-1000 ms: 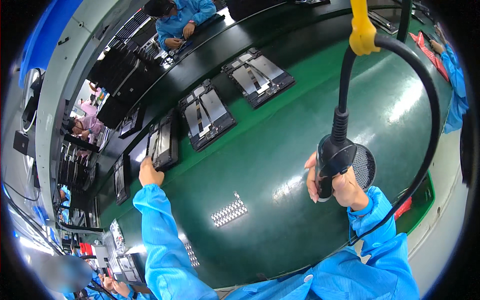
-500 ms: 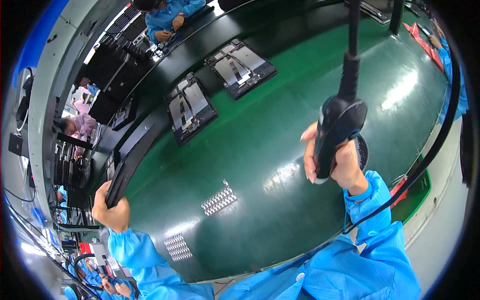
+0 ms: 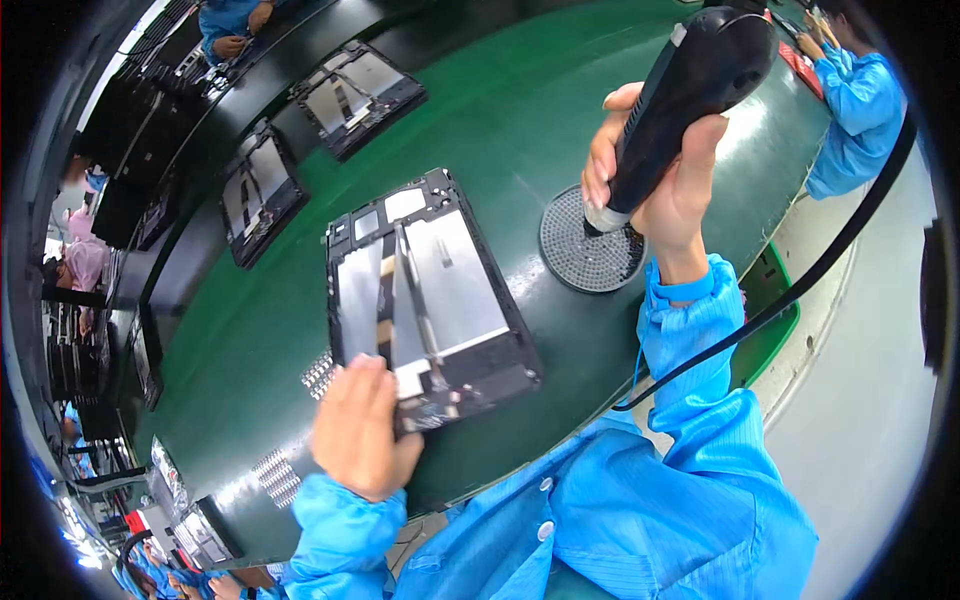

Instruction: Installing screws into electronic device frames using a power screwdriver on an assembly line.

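Observation:
My left hand (image 3: pixel 358 435) grips the lower left edge of an opened tablet (image 3: pixel 465 285), fingers over its rim. Its inside faces up, with silver plates, a dark ribbon cable and a black frame; slight blur hides whether it lies flat on the table. In my right hand (image 3: pixel 685 190) is a black electric screwdriver (image 3: pixel 690 95), fingers wrapped round its body. Its nose points down at a round, dark dish with a grid of small holes (image 3: pixel 595 265), right of the tablet. Whether the bit touches the dish I cannot tell.
Two more opened tablets (image 3: pixel 365 95) (image 3: pixel 262 200) lie farther back on the green table (image 3: pixel 500 190). Small metal parts in rows (image 3: pixel 277 478) sit near my left forearm. A black cable (image 3: pixel 800 285) crosses over my right arm. A green bin (image 3: pixel 770 320) stands right; co-workers sit around.
My left hand has brought the tablet from the far left to the table's middle. My right hand has turned the screwdriver and put its nose over the dish. The view has shifted right.

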Demonstrator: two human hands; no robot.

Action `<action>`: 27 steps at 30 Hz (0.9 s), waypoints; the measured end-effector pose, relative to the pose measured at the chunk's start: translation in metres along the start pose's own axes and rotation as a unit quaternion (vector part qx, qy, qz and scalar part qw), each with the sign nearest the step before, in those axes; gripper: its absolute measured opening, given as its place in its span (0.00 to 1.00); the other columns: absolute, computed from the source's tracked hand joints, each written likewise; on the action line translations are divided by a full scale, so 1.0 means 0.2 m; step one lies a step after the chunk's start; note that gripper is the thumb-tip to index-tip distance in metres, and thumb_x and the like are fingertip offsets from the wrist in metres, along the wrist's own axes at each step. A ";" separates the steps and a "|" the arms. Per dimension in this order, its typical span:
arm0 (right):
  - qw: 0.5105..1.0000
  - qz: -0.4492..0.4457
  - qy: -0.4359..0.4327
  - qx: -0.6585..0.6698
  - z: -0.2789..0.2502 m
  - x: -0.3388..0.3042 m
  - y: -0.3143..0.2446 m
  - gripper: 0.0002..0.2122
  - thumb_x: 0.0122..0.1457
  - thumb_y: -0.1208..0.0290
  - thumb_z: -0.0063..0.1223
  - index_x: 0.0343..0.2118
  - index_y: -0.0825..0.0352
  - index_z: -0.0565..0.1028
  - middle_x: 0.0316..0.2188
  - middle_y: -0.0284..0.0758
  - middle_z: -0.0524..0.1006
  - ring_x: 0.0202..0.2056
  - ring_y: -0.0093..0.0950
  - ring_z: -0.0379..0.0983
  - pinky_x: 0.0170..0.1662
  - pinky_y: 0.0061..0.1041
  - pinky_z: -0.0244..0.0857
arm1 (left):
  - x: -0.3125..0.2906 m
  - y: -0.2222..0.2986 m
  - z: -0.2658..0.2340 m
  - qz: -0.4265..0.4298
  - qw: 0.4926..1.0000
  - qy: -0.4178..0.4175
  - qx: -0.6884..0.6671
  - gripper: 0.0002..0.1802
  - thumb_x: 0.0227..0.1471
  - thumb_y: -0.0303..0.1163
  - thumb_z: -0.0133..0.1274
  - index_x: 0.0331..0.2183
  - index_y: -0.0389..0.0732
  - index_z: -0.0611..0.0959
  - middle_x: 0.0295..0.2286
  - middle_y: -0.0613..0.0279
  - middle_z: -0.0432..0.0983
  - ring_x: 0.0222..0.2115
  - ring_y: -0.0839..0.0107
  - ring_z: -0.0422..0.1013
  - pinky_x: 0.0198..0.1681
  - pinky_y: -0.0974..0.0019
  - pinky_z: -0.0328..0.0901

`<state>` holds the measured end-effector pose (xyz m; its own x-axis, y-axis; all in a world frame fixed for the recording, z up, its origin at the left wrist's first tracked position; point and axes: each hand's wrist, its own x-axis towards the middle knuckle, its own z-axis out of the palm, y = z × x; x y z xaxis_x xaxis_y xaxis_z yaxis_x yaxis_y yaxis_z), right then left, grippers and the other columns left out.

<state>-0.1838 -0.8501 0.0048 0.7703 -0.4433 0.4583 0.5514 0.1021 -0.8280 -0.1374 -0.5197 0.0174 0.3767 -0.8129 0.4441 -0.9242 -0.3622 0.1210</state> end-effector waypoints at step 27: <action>0.998 0.005 0.007 -0.060 -0.19 0.11 0.23 0.37 0.54 0.33 0.34 0.43 0.73 0.66 0.18 0.37 0.70 0.18 0.25 0.69 0.22 0.23 0.66 | 0.19 0.01 0.55 -0.260 0.898 0.195 -0.296 0.10 0.55 0.19 0.45 0.39 0.33 0.78 0.35 0.49 0.77 0.38 0.64 0.75 0.54 0.51 0.60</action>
<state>-0.1529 -0.8890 -0.0361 0.7706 -0.4552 0.4461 0.5005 -0.0011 -0.8657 -0.1186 -0.6012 -0.0634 0.8231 -0.3413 0.4539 -0.5446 -0.2474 0.8014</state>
